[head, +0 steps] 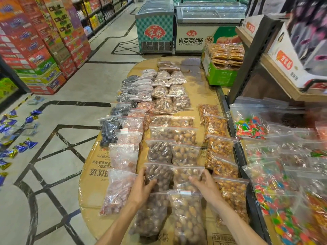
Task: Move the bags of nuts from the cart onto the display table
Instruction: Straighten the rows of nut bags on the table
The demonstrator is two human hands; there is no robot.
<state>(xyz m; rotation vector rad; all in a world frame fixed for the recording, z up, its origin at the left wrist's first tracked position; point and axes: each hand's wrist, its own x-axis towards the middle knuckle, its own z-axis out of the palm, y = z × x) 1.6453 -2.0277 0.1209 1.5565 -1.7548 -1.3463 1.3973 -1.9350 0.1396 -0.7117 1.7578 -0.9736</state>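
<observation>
tiled floor (74, 89); chest freezers (208, 27) behind

You've got two chest freezers (177, 25) at the aisle's far end, stacked drink cartons (40, 50) on the left. Blue candy packets (19, 131) lie scattered on the floor (70, 174); green box of biscuits (223, 64) beside the right-hand shelf (276, 82), coloured sweets bags (276, 191) below it.

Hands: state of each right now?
Left hand: open, fingers resting on the dark nut bag.
Right hand: open, fingers on the light nut bag.

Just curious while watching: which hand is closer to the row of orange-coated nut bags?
Right. The right hand rests on a pale nut bag beside the orange-coated nut bags; the left hand is farther away, on a dark nut bag.
</observation>
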